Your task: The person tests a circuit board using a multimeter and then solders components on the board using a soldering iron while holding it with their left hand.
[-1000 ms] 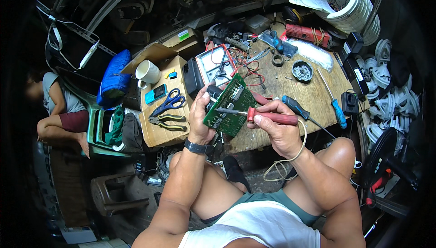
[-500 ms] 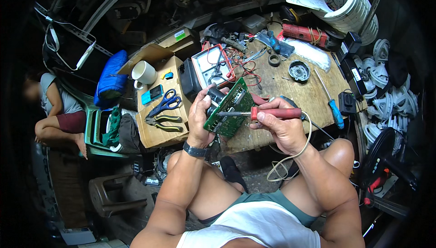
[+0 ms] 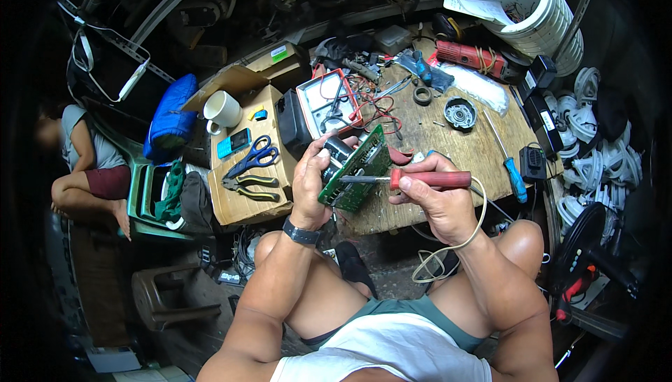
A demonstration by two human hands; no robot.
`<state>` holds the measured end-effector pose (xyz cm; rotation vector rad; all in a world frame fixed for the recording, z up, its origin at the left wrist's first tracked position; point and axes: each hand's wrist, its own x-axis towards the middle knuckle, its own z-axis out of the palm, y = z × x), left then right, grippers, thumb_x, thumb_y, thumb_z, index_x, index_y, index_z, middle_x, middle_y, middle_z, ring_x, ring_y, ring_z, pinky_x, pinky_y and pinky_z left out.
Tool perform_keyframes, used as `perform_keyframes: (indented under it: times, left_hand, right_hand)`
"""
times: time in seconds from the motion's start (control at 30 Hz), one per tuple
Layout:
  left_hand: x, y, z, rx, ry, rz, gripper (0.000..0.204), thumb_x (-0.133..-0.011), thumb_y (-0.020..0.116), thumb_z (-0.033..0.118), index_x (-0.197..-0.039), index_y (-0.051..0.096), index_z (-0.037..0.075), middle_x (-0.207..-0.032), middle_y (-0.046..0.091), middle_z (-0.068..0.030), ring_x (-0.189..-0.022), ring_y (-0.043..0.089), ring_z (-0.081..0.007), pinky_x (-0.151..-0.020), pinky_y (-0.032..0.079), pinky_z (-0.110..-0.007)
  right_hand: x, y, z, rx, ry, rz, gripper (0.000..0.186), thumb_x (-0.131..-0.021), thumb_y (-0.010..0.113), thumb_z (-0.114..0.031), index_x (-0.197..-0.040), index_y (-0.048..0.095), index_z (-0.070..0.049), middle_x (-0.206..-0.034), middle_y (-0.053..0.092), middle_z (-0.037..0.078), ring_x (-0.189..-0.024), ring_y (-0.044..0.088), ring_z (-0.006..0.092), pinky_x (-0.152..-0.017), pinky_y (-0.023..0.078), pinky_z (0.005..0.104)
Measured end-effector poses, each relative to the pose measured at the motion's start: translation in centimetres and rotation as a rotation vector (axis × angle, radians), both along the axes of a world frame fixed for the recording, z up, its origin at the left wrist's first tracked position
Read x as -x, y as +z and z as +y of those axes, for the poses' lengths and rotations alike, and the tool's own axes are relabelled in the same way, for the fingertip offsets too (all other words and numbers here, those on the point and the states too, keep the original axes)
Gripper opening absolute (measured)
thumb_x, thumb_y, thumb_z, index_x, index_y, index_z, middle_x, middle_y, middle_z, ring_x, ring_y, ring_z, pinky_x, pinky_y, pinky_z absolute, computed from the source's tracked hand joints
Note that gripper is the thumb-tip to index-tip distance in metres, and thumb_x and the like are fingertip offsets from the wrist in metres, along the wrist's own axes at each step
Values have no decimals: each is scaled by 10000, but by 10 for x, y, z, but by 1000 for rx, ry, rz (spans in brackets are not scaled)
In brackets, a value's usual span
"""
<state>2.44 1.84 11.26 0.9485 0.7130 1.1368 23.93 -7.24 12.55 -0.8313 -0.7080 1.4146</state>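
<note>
My left hand [image 3: 308,179], with a dark watch on its wrist, is closed on the edge of a green circuit board [image 3: 365,172] tilted over the bench's front edge. Large dark cylindrical parts [image 3: 337,149] stick out from the board's left face, beside my fingers. My right hand [image 3: 437,196] grips the red handle of a soldering iron [image 3: 441,179]. Its metal shaft points left across the board's face, with the tip by the lower left part; whether it touches I cannot tell. A pale cord loops down from the handle past my right wrist. A dark red curved piece [image 3: 400,156] shows just behind the right fingers.
Pliers [image 3: 250,189], scissors [image 3: 260,154], a phone and a mug [image 3: 222,110] are on cardboard at left. Wires and a white tray [image 3: 325,105] lie behind the board. A blue screwdriver [image 3: 516,179] and round metal part [image 3: 460,112] are at right. A person sits far left.
The board has turned a little in my left hand and sits slightly lower. The iron has shifted slightly right and down with my right hand. Both grips stay the same.
</note>
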Motion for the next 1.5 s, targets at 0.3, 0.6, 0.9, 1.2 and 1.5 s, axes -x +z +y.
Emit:
perform_keyframes:
  times: [0.3, 0.6, 0.9, 1.2, 1.5]
  left_hand:
    - [-2, 1, -2, -15, -1, 7, 530, -1023, 473, 228, -1468, 417, -53, -1382, 604, -290, -1249, 644, -366, -1089, 529, -470]
    - [-2, 0, -3, -20, -8, 12, 537, -1025, 471, 237, -1474, 415, -53, -1387, 603, -289, -1257, 637, -365, -1100, 515, -472]
    - [-2, -2, -3, -10, -16, -32, 529, -1025, 469, 235, -1473, 427, -45, -1384, 605, -292, -1258, 635, -369, -1098, 516, -477]
    - [-5, 0, -5, -9, 2, -12, 532, -1027, 461, 230, -1478, 417, -49, -1394, 595, -300, -1266, 629, -380, -1100, 514, -488]
    - [-5, 0, -6, -23, 6, 1, 566, -1026, 469, 243, -1497, 399, -62, -1401, 589, -307, -1270, 626, -387, -1111, 505, -493]
  right_hand:
    - [-1, 8, -4, 3, 0, -41, 234, -960, 766, -102, -1099, 626, 23, -1025, 725, 151, -876, 752, 226, -794, 643, 324]
    - [2, 9, -7, -10, -34, -29, 220, -959, 760, -78, -1097, 623, 26, -1042, 714, 149, -898, 745, 219, -806, 653, 332]
    - [3, 9, -9, -15, -22, -49, 211, -965, 750, -70, -1098, 614, 23, -1049, 713, 144, -923, 738, 213, -810, 650, 333]
    - [0, 11, -13, -35, -9, -86, 213, -977, 740, -81, -1105, 609, 29, -1057, 717, 151, -922, 740, 209, -815, 645, 326]
    - [2, 12, -14, -25, -5, -103, 175, -970, 731, -40, -1070, 599, 17, -1040, 705, 141, -913, 739, 219, -818, 657, 362]
